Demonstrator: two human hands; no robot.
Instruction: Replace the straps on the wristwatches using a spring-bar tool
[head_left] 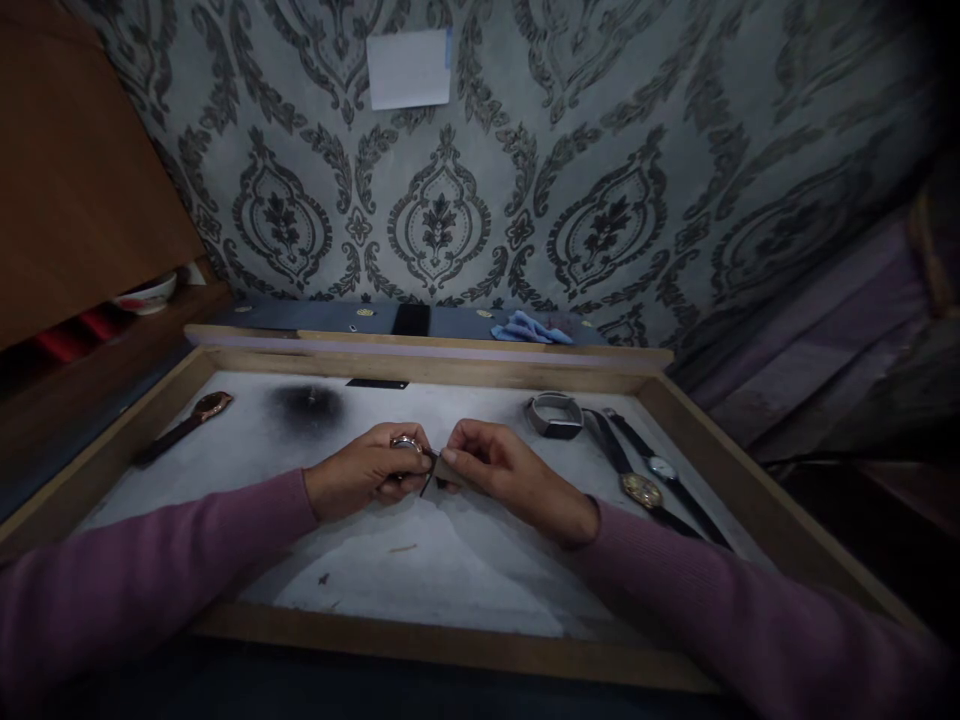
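Observation:
My left hand (379, 465) is closed around a wristwatch (406, 443), whose round metal case shows above the fingers. Just to its right, my right hand (499, 468) pinches a grey-brown strap (459, 478) between thumb and fingers. The two hands nearly meet, and a thin dark strip (427, 484) hangs down between them. Whether the strap is joined to the watch case is hidden by the fingers. Both hands are held above the white bottom of a shallow wooden tray (442, 640).
Inside the tray, a brown-strapped watch (212, 404) lies left. At right lie a smartwatch with a grey band (555, 415), a gold-faced watch (642, 490) and a silver-faced watch (663, 468). Behind the tray is a blue cloth (531, 328); a bowl (148, 295) sits on the left shelf.

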